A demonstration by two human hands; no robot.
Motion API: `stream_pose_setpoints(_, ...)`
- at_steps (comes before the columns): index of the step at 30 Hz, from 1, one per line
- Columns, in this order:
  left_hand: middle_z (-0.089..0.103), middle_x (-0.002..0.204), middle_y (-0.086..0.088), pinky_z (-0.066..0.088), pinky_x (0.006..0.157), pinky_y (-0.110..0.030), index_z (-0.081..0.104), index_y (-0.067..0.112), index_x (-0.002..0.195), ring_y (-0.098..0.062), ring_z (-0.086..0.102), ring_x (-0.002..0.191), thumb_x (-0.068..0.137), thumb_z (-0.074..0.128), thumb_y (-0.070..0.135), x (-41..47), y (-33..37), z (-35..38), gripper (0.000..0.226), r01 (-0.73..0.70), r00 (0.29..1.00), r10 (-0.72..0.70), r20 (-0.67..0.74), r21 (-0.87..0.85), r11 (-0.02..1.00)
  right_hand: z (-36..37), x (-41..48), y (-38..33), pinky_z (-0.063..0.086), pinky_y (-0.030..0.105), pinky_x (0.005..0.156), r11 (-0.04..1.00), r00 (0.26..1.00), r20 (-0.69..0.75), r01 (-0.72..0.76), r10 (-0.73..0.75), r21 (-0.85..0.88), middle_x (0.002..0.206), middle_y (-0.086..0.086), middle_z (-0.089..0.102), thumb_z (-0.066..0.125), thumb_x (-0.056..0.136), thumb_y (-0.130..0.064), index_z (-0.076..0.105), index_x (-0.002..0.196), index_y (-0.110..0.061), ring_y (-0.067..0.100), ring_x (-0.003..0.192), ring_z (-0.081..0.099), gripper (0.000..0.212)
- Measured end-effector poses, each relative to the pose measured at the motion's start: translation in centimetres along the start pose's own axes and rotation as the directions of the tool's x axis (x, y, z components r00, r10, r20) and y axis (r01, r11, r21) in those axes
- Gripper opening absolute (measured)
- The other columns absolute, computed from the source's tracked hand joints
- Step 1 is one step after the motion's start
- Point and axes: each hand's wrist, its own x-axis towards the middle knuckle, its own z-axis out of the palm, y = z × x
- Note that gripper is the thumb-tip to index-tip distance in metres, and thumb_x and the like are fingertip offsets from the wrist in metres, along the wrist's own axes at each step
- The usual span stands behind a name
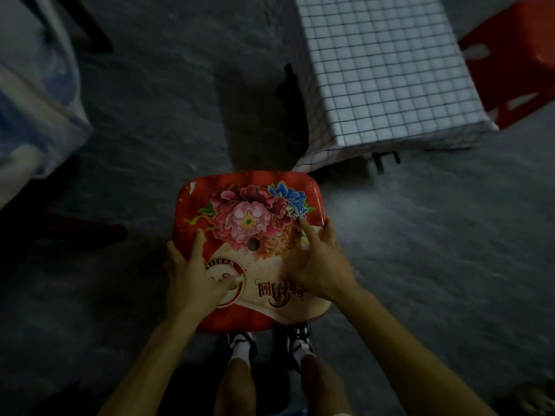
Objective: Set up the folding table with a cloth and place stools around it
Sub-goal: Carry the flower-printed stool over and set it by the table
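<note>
A red stool (pixel 252 205) with a flower print and a small round hole in its seat is right in front of me, near the table's close corner. My left hand (pixel 192 274) grips the seat's left edge, thumb on top. My right hand (pixel 315 265) lies on the seat's right side with fingers spread over the edge. The folding table (pixel 387 70) stands at the upper right, covered by a white cloth with a dark grid. Black table legs show under the cloth's hem. A second red stool (pixel 516 55) stands beyond the table at the far right edge.
Dark grey concrete floor (pixel 435 250) lies all around. A pale blue and white bundle (pixel 33 94) fills the left edge, with dark wooden legs near it. My own legs and shoes (pixel 270 346) are below the stool.
</note>
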Motion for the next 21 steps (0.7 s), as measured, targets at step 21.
stream_pose_setpoints(21,-0.023,0.153,-0.010,0.024,0.110,-0.055,-0.005,0.043,0.145,-0.039,-0.002,0.142,0.059,0.081,0.054,-1.2,18.9,17.1,0.122,-0.442,0.879,0.384,0.284,0.180,0.879,-5.5,-6.8,23.4,0.046,0.051,0.097,0.877,0.876,-0.234,-0.331,0.423,0.348,0.153,-0.005,-0.002,0.083,0.058,-0.052,0.016,0.145,-0.043,0.034,0.133,0.034,0.110)
